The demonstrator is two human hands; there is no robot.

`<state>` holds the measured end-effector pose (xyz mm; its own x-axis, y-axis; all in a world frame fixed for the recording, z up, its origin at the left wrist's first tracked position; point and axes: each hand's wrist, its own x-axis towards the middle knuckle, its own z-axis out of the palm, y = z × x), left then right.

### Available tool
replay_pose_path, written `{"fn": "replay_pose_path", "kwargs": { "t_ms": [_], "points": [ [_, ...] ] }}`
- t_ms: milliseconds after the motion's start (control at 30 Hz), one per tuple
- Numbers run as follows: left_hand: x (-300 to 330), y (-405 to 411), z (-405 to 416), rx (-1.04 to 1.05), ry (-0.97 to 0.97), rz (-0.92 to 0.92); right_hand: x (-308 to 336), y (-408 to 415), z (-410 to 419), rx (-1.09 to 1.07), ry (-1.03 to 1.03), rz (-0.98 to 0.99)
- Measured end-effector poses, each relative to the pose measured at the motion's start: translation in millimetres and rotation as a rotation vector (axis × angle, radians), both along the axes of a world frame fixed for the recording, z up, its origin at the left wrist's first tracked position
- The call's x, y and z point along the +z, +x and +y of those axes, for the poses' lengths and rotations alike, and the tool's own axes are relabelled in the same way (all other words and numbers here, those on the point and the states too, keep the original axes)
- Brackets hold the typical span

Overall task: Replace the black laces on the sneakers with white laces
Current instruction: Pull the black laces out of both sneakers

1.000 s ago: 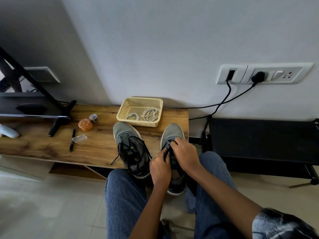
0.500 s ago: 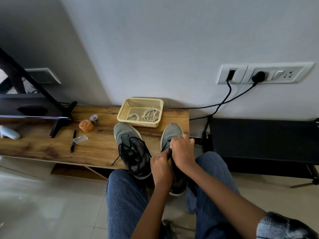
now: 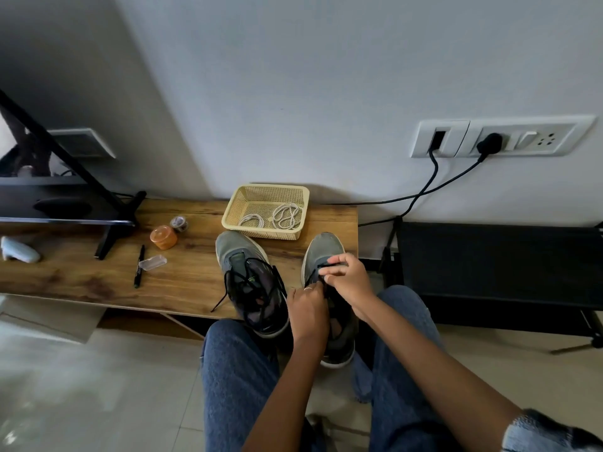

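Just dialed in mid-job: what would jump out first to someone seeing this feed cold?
Both hands at center: the right hand pinches the black lace at the right sneaker, the left hand beside it on the same shoe. The left sneaker sits next to it with its black laces loose. Behind them, by the wall, a yellow basket holds the white laces.

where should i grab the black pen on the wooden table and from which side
Pinch the black pen across the middle of its barrel, coming straight down from above. It lies flat on the wooden table, lengthwise toward the wall, with a clear plastic cap close on its right, so fingers fit best from left and right above mid-barrel.
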<state>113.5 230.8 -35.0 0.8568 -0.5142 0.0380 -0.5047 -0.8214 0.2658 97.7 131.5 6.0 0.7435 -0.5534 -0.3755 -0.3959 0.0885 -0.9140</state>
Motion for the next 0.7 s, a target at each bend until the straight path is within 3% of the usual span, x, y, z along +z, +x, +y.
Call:
{"fn": "replay_pose_path", "kwargs": {
  "t_ms": [233,467,700],
  "points": [
    [5,-1,-2,0.040,-0.109,-0.018,-16,-26,1,-0.026,-0.408,0.018],
    [14,14,-11,-0.087,-0.065,-0.280,-22,-42,9,-0.009,-0.557,0.109],
    [13,18,-18,-0.072,-0.050,-0.192,-12,-44,11,-0.043,-0.634,0.232]
  ]
}}
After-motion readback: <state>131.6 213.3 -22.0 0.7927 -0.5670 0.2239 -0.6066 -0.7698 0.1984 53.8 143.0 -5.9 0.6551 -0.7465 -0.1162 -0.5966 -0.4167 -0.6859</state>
